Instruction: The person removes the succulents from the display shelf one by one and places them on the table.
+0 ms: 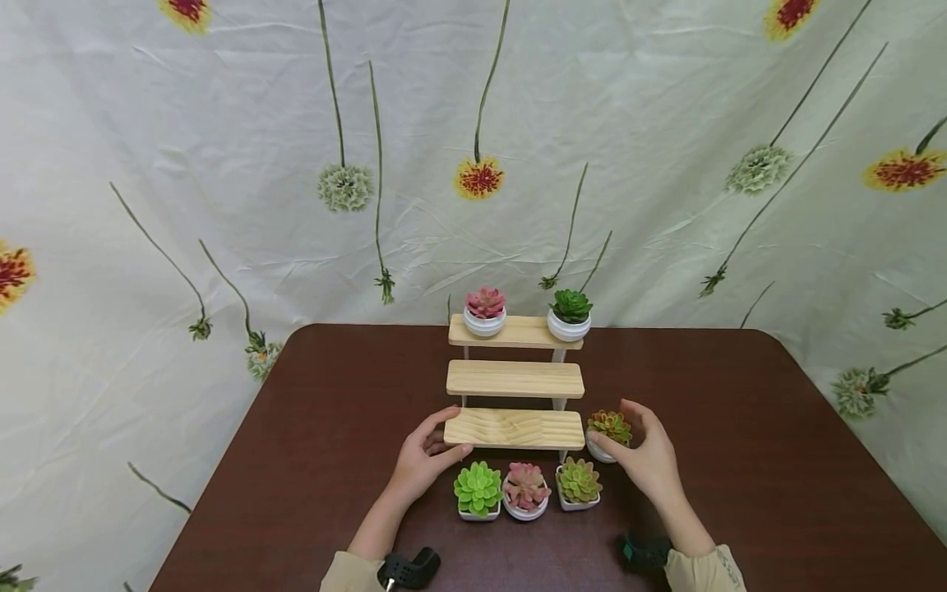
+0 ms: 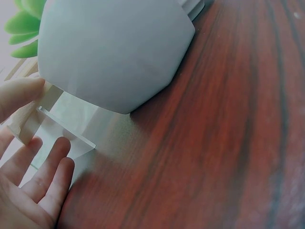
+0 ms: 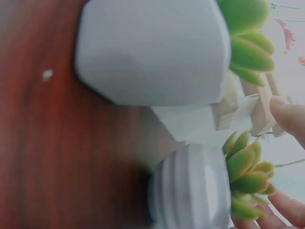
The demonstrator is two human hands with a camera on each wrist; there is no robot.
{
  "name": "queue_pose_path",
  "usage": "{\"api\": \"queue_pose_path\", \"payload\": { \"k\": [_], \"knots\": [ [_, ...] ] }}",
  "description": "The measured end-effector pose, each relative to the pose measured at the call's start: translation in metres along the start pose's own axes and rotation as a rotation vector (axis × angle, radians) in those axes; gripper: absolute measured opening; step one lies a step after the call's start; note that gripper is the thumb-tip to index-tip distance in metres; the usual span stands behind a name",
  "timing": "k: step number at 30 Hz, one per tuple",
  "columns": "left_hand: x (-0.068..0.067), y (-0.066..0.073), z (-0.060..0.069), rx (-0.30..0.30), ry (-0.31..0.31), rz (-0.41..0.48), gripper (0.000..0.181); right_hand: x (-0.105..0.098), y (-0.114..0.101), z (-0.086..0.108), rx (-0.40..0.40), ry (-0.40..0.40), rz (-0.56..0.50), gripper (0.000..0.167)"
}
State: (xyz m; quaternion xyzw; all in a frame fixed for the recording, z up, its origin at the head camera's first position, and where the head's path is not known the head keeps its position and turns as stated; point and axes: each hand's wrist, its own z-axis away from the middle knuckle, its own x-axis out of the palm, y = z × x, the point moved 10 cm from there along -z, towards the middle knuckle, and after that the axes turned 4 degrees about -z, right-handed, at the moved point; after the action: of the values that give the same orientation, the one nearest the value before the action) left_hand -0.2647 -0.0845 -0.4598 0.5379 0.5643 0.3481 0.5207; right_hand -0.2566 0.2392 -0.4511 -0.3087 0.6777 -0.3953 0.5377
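Left hand pinches bottom shelf | right hand loose around rightmost plant | reaching, likely; lifting needs firmer pinch

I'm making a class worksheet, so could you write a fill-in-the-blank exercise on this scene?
1. The left hand grips the ____ shelf.
2. The top shelf holds ____ potted plants.
3. The right hand is around the plant to the stand's ____.
4. The front row's middle plant has ____ leaves.
Missing words: bottom; two; right; pink.
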Motion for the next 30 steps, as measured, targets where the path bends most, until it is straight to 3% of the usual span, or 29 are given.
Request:
{"api": "queue_pose_path", "payload": {
  "k": [5, 12, 18, 20, 30],
  "knots": [
    [0.000, 0.000, -0.001, -0.005, 0.002, 0.000, 0.054, -0.002, -0.014, -0.002, -0.083, 0.058, 0.003, 0.077],
    [0.000, -0.002, -0.001, -0.014, 0.005, -0.005, 0.054, 0.002, -0.019, -0.015, -0.088, 0.048, -0.098, 0.076],
    [0.000, -0.002, -0.001, -0.011, 0.002, -0.012, 0.054, 0.004, -0.024, -0.025, -0.139, 0.085, -0.064, 0.074],
    [0.000, -0.002, -0.001, -0.011, 0.002, -0.011, 0.054, 0.003, -0.038, -0.023, -0.109, 0.073, -0.076, 0.076],
    [-0.001, -0.003, 0.000, -0.012, 0.009, -0.016, 0.054, 0.009, -0.057, -0.038, -0.094, 0.023, -0.122, 0.072]
  ]
}}
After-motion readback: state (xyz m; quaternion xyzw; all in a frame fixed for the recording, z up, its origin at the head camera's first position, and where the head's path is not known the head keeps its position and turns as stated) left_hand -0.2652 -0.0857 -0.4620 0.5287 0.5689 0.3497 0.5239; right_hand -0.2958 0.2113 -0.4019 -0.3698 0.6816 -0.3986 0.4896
